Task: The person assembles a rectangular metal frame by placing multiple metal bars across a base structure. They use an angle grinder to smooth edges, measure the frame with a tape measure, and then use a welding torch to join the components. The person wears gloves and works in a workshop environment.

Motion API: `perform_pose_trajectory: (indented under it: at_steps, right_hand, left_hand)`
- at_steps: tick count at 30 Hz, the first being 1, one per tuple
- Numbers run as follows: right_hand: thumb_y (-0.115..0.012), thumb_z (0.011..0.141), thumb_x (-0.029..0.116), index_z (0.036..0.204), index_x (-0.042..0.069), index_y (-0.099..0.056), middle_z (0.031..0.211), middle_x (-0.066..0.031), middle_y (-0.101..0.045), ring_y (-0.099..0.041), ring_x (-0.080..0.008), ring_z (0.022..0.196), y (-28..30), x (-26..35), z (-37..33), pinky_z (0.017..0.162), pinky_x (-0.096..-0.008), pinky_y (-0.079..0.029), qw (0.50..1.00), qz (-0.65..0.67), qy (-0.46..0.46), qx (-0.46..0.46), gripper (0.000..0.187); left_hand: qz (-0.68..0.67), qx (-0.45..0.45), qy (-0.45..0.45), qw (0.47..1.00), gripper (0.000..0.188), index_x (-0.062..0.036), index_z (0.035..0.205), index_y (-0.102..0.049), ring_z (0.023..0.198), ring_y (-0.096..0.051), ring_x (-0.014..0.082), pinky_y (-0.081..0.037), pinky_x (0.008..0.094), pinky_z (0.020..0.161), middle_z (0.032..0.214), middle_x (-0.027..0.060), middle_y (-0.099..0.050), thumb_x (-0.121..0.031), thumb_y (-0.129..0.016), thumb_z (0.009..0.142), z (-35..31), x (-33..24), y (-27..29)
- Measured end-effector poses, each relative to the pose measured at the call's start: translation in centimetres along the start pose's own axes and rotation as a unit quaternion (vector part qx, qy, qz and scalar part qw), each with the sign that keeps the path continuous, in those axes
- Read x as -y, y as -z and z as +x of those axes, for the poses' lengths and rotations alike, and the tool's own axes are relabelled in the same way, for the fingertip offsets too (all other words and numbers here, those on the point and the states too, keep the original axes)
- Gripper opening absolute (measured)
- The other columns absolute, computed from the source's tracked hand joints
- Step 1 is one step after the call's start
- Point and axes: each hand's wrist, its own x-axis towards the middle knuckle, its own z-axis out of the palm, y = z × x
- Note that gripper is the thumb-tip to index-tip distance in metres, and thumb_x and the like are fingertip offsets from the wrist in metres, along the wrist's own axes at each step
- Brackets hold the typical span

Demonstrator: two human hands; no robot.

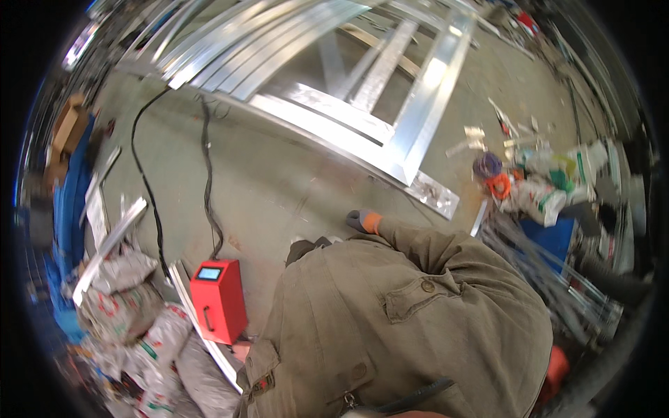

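Note:
My right hand (363, 221), in a dark grey glove with an orange cuff, hangs just in front of my body. Its fingers look curled in, and nothing shows in them. It is apart from the welded-looking metal frame (425, 97), whose nearest corner and flat end plate (433, 195) lie a little beyond it. My left hand is out of sight; only the brown jacket (334, 306) fills that side. To the left stands a red box-shaped machine (219, 301) with a small lit screen and a black handle.
Black cables (208, 160) run across the floor from the red machine to the long silvery metal profiles (279, 42). White sacks (125, 306) and a metal strip lie at left. Bags (540, 198), an orange tape roll (498, 186) and offcuts lie at right.

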Motion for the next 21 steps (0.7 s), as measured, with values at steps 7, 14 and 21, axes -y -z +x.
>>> perform_pose_trajectory:
  at_steps: [7,14,21]
  right_hand:
    - [-0.062,0.1,0.028,0.115,0.008,-0.073,0.12,-0.025,-0.072,-0.07,-0.0425,0.108,-7.7,-12.7,-6.1,0.091,-0.0486,-0.055,0.997,-0.028,-0.041,-0.053,0.028]
    - [-0.067,0.097,0.041,0.117,0.007,-0.069,0.115,-0.0196,-0.073,-0.068,-0.0436,0.105,-9.3,-16.5,-7.9,0.09,-0.0511,-0.053,0.981,-0.05,-0.141,0.127,0.04]
    - [-0.063,0.099,0.04,0.113,0.008,-0.071,0.106,-0.0148,-0.074,-0.067,-0.0346,0.093,-1.2,-7.2,9.5,0.08,-0.0475,-0.051,0.962,-0.091,-0.144,0.212,0.035]
  left_hand:
    - [0.459,0.05,-0.318,0.828,0.043,-0.0093,0.129,-0.071,0.119,-0.07,0.0396,-0.057,0.0503,0.1,0.125,0.0224,-0.074,-0.038,-0.054,0.103,13.1,-11.5,8.6]
    - [0.074,-0.026,-0.276,0.958,0.054,-0.008,0.138,-0.069,0.116,-0.073,0.0283,-0.057,0.0408,0.099,0.127,0.0154,-0.077,-0.045,-0.066,0.099,14.2,-34.8,6.2]
    - [0.035,0.024,-0.385,0.922,0.052,-0.01,0.132,-0.071,0.107,-0.074,0.0388,-0.057,0.0451,0.095,0.116,0.0187,-0.078,-0.048,-0.065,0.097,12.1,-33.2,15.4]
